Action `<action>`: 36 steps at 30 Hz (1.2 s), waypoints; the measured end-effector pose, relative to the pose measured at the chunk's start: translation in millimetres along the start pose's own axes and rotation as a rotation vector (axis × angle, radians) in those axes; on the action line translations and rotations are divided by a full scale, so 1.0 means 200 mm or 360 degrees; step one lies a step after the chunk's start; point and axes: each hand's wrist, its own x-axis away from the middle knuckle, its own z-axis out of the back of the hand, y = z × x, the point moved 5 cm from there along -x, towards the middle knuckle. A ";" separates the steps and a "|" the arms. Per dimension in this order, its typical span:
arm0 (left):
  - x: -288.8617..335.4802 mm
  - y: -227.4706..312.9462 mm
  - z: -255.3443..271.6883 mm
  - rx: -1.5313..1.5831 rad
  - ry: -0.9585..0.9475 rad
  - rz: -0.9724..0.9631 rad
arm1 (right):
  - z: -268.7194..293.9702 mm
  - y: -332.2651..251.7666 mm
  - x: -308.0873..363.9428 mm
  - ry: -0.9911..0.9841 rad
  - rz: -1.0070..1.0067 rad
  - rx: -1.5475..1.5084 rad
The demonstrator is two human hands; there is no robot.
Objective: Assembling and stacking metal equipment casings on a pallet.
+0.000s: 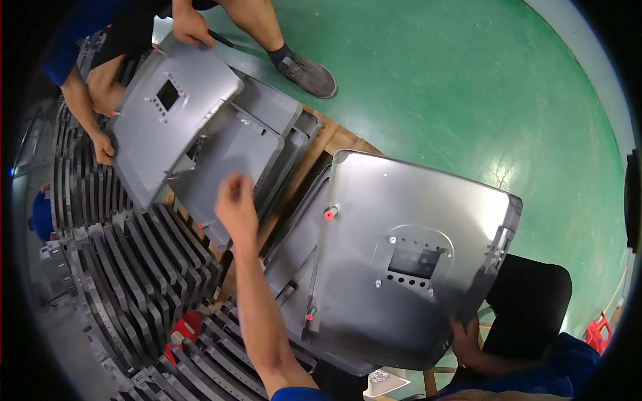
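Observation:
A grey sheet-metal panel with a square cutout, small studs and two red-capped posts lies tilted in front of me. My right hand grips its lower right edge. To the left of it my left hand is raised over another grey metal panel, its fingers curled and slightly blurred; what they hold, if anything, is hidden. Across from me, a co-worker's two hands hold a similar panel by its edges, tilted above the stack.
Stacked panels rest on a wooden pallet. Rows of curved dark metal parts fill the left side, with a red plastic item among them. The co-worker's shoe stands on the green floor. Another red object is at far right.

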 end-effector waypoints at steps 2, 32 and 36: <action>0.40 0.05 0.14 0.0079 -0.0082 0.0054 | -0.01 0.08 -0.02 0.0178 0.0322 -0.0020; 1.42 0.47 0.66 -0.0394 -0.0396 0.0928 | 0.04 0.16 0.06 -0.0067 0.0078 -0.0592; 1.48 0.60 0.77 -0.0355 -0.0357 0.1003 | 0.12 0.12 0.04 -0.0385 0.0228 -0.0758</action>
